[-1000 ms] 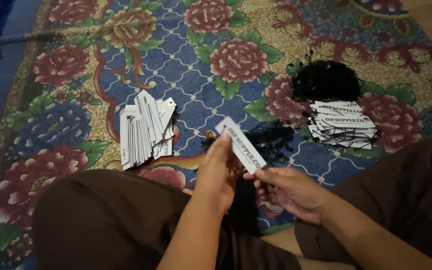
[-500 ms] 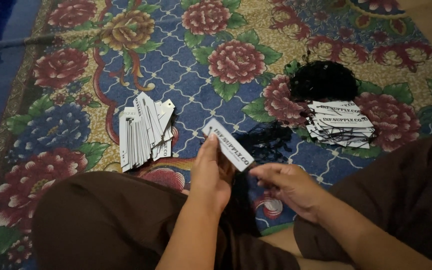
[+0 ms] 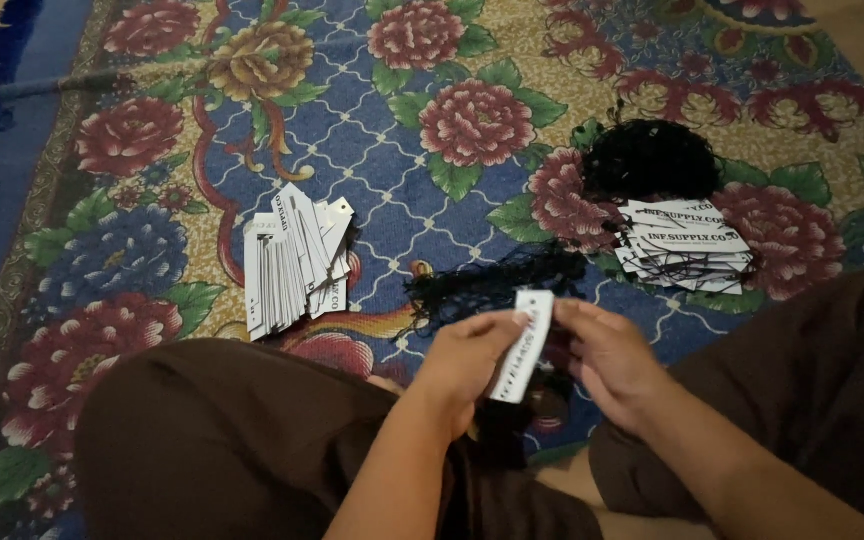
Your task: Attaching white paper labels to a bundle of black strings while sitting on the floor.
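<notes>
Left hand (image 3: 472, 365) pinches one white tag (image 3: 524, 345); right hand (image 3: 602, 355), fingers curled, works at it. Strung pile (image 3: 687, 245) right of it, unstrung pile (image 3: 297, 260) left.

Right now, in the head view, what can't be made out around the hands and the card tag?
- The lower end of the white card tag: covered by the left hand.
- Any thread in the right hand: too thin and dark to tell.
- Lower tags in the right pile: hidden by the top ones and black strings.
- Tangle of black strings: single strands blur together.
- Both forearms: cut off by the bottom edge.
</notes>
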